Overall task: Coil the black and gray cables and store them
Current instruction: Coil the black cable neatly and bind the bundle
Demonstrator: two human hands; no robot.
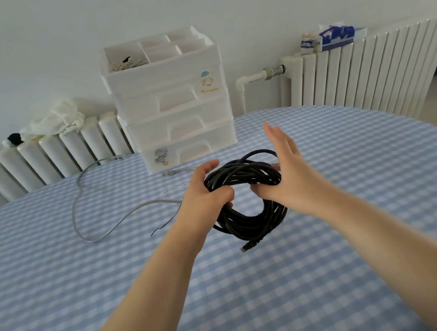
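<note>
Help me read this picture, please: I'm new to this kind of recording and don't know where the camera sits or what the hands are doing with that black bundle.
There is no machine here. The single picture comes from a wide-angle camera worn on a person's head, looking forward and down, so the two bare arms reach in from below. The left hand grips a coil of black cable, lifted above the table; one plug end hangs beneath it. The right hand has straight fingers, its thumb touching the coil. On the blue checked tablecloth a gray cable lies loose, not yet coiled. Behind it stands a white drawer unit with open compartments on top. Radiators line the wall.
</note>
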